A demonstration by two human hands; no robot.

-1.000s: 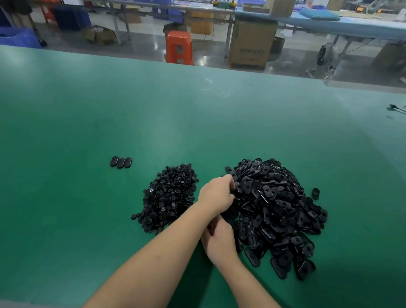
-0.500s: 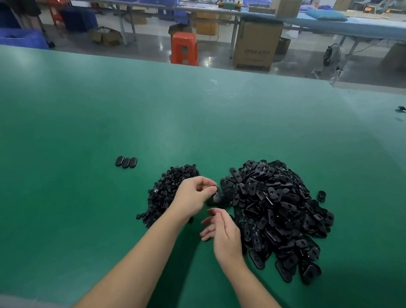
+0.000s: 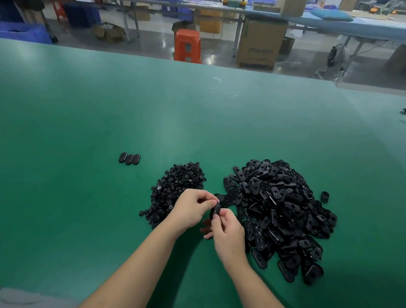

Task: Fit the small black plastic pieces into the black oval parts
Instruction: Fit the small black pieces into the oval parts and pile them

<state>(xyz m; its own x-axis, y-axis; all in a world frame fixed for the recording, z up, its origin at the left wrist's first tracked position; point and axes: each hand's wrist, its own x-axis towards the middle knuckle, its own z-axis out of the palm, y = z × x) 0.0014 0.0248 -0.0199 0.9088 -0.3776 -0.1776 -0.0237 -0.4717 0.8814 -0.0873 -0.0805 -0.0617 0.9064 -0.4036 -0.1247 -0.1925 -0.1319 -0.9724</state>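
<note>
A single wide-angle view looks forward and down from the person's head, across a green table point(image 3: 81, 124) toward a workshop floor with an orange stool point(image 3: 187, 46) at the top edge. It sits close above both forearms, which rise from the bottom edge to mid-frame. No second view shares the scene.

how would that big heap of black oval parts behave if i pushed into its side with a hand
The heap of oval parts would likely slump and spread rather than move as one: the pieces lie loose and crisscrossed. They look smooth and glossy, so they probably slide easily on the green table. Being flat, they seem unlikely to roll.
</note>
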